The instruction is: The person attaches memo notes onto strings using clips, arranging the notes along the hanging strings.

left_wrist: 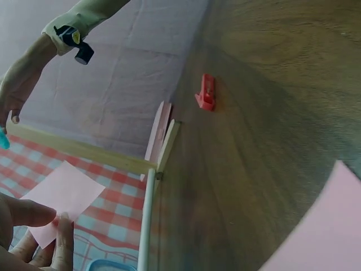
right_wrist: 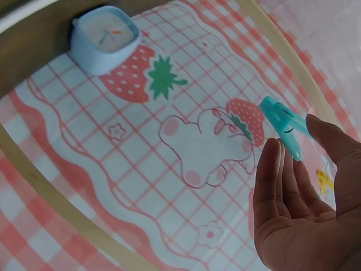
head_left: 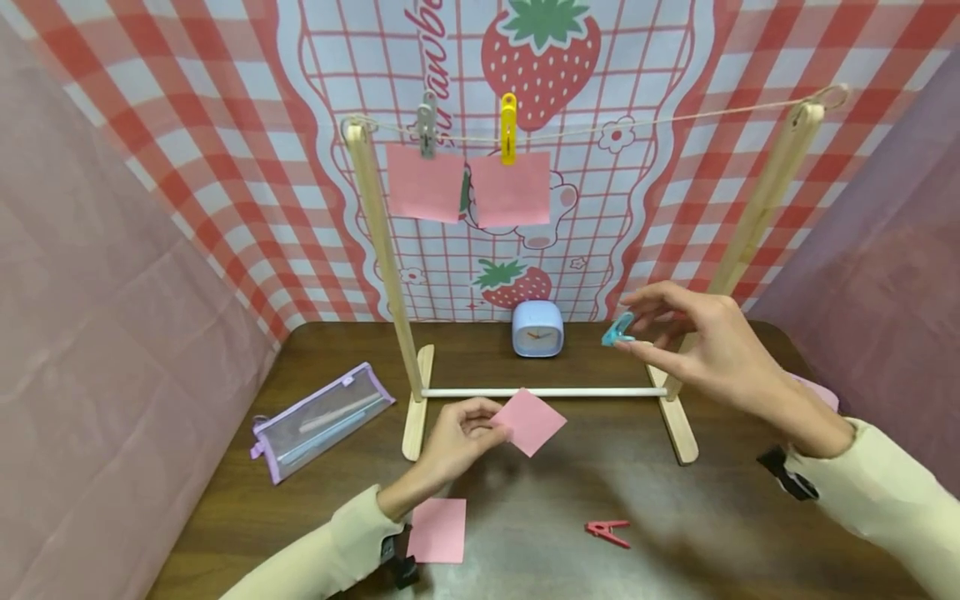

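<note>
My left hand (head_left: 467, 437) pinches a pink paper square (head_left: 531, 422) by one corner, above the table in front of the white bar. In the left wrist view the thumb and fingers press that pink square (left_wrist: 70, 195) from both sides. To the right and higher, my right hand (head_left: 708, 346) holds a teal clothespin (head_left: 618, 330) between thumb and fingertips; the right wrist view shows the clothespin (right_wrist: 282, 125) up close. Two pink squares hang from a string (head_left: 637, 125), one under a grey clothespin (head_left: 427, 127), the other under a yellow clothespin (head_left: 508, 129).
Another pink square (head_left: 438, 531) lies near the left forearm, and a red clothespin (head_left: 609, 532) lies to its right. A wooden frame (head_left: 386, 267) carries the string. Behind its white bar (head_left: 547, 392) stands a blue clock (head_left: 537, 329). A mesh pencil case (head_left: 324, 423) rests at left.
</note>
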### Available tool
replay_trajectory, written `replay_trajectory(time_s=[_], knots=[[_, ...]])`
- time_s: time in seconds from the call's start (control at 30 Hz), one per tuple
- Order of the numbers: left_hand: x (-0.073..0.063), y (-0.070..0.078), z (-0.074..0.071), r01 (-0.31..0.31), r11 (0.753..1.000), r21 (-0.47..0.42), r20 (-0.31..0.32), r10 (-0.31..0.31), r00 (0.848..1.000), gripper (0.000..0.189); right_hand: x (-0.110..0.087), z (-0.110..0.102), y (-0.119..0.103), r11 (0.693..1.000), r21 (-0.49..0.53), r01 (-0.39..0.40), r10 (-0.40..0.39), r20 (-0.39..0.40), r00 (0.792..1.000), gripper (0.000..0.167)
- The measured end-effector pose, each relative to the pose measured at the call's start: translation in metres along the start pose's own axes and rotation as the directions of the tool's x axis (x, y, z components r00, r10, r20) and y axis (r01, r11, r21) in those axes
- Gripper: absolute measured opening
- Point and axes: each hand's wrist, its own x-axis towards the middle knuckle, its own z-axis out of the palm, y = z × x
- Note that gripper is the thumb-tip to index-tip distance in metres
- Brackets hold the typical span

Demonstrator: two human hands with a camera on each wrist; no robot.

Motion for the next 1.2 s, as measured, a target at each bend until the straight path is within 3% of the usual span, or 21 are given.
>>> replay_trajectory(time_s=[0.23,0.6,0.73,0.9,1.2], knots=[[0.013,0.009,0.009,-0.020,1.000,-0.022,0.016,0.020,1.000,0.029,0.015,-0.014,-0.010,0.999,-0.021,-0.039,0.039,-0.001,0.999,0.037],[0.035,0.023,0.024,-0.022,0.994,-0.111,-0.010,0.021,1.000,0.030,0.039,-0.028,-0.018,1.000,0.016,0.019,-0.017,-0.075,0.997,0.038],[0.045,0.029,0.030,-0.042,0.974,-0.222,-0.032,0.036,0.999,0.027,0.047,-0.035,-0.023,1.000,-0.005,0.006,-0.007,-0.103,0.995,0.036],[0.056,0.039,0.038,-0.074,0.935,-0.347,-0.034,0.066,0.997,0.027,0.059,-0.043,-0.027,0.999,0.045,0.021,-0.015,-0.147,0.989,0.033],[0.075,0.066,0.044,-0.147,0.902,-0.405,-0.073,0.128,0.989,0.025,0.079,-0.060,-0.031,0.997,0.080,0.012,0.006,-0.217,0.976,0.030]])
